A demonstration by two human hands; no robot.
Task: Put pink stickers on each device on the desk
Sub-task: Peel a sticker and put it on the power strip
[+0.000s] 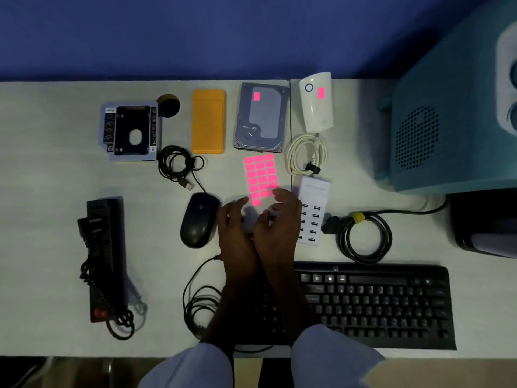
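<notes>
Currently, both hands are lying side by side at the near end of the pink sticker sheet (pixel 260 175) on the worktop (pixel 56 163). The left hand (pixel 235 222) is pressing its bare backing with straightened fingers; the right hand (pixel 278 222) is curling over its near-right corner, grip not discernible.

Wears a loose, pale left sleeve (pixel 193 368) and right sleeve (pixel 333 351), ending mid-forearm, with left hand (pixel 235 225) and right hand (pixel 277 222) ungloved.
</notes>
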